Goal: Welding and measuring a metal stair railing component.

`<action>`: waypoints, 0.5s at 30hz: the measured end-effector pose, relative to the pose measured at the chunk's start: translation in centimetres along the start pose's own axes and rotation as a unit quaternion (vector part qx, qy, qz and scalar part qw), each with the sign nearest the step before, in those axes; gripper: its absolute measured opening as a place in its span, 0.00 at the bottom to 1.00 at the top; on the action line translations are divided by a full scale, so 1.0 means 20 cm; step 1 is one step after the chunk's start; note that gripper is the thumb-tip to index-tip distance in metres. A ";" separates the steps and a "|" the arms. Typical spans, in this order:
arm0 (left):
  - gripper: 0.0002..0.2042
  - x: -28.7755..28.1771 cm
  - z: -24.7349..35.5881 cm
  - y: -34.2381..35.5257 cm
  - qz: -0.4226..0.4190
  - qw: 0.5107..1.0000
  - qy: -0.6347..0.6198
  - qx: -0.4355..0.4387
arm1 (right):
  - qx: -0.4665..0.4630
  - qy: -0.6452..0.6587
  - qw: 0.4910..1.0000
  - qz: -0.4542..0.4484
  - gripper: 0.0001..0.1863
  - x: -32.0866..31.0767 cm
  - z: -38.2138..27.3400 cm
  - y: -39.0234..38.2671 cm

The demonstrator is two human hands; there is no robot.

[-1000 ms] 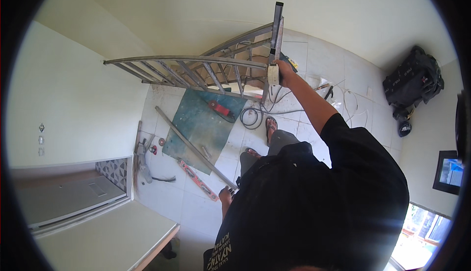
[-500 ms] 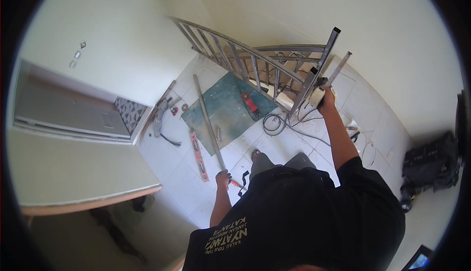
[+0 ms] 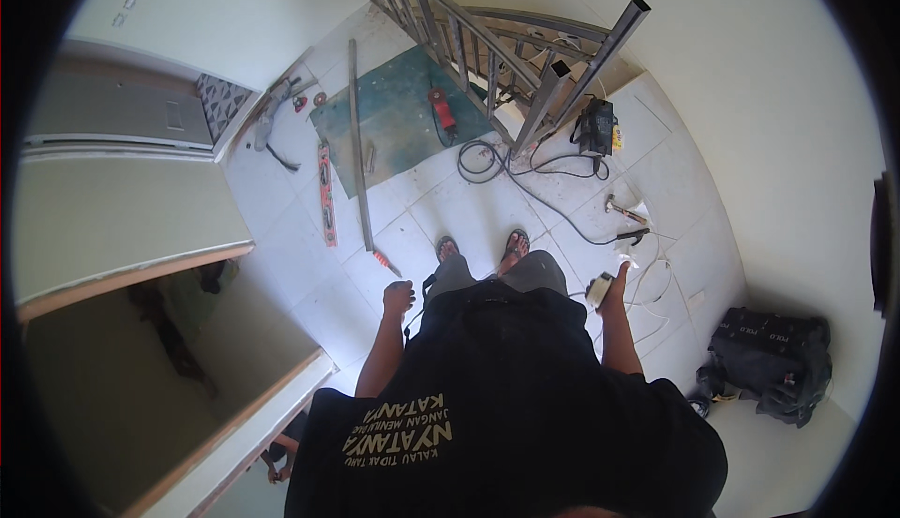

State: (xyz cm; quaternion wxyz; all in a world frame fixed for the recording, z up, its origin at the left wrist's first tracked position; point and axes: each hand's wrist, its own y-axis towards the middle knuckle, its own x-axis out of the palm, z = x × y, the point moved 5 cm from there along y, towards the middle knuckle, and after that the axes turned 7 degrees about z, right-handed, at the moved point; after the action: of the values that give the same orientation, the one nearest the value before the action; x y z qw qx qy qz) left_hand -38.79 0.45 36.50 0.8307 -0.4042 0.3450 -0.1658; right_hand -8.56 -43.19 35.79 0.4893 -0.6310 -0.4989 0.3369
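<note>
My left hand (image 3: pixel 399 297) hangs low beside my left leg, fingers curled; I cannot make out whether anything is in them. An orange-handled tool (image 3: pixel 382 261) lies beyond it near the long metal bar (image 3: pixel 358 152). My right hand (image 3: pixel 611 297) grips a pale boxy object (image 3: pixel 597 290) beside my right thigh. Beyond, a metal railing frame (image 3: pixel 544 94) stands with upright square tubes. A red power tool (image 3: pixel 442 110) and a green sheet (image 3: pixel 380 164) lie on the floor. A hammer (image 3: pixel 626 211) and a welding holder (image 3: pixel 634 236) lie to my right.
A black machine (image 3: pixel 595 128) with cables stands by the railing. An orange level (image 3: pixel 327 195) and a grey tool (image 3: pixel 270 117) lie left. Black bags (image 3: pixel 764 354) sit at right. A counter (image 3: pixel 127 237) and ledge line the left, where another person's hand (image 3: pixel 278 466) shows below.
My right hand has come down from the railing to my side with the pale object. My left hand is away from the long bar. The view has shifted, showing more floor around my feet.
</note>
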 end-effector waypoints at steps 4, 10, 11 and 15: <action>0.10 -0.04 -0.02 0.00 -0.008 1.000 0.014 -0.008 | -0.141 -0.313 0.930 0.130 0.34 -0.29 0.02 0.21; 0.09 -0.14 0.20 0.11 0.020 0.995 -0.068 0.066 | -0.055 -0.515 0.843 0.144 0.26 -0.29 0.06 0.14; 0.10 -0.15 0.23 0.12 0.018 0.992 -0.099 0.078 | -0.056 -0.474 0.870 0.128 0.25 -0.30 0.07 0.19; 0.12 -0.15 0.27 0.16 0.023 0.987 -0.121 0.107 | -0.148 -0.499 0.848 0.103 0.23 -0.03 0.00 0.10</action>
State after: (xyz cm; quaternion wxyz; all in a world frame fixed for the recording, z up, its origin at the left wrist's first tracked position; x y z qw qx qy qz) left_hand -37.15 7.11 37.64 0.9084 -0.3222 0.2312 -0.1324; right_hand -8.07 -43.94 33.83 0.0378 -0.4905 -0.6522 0.5768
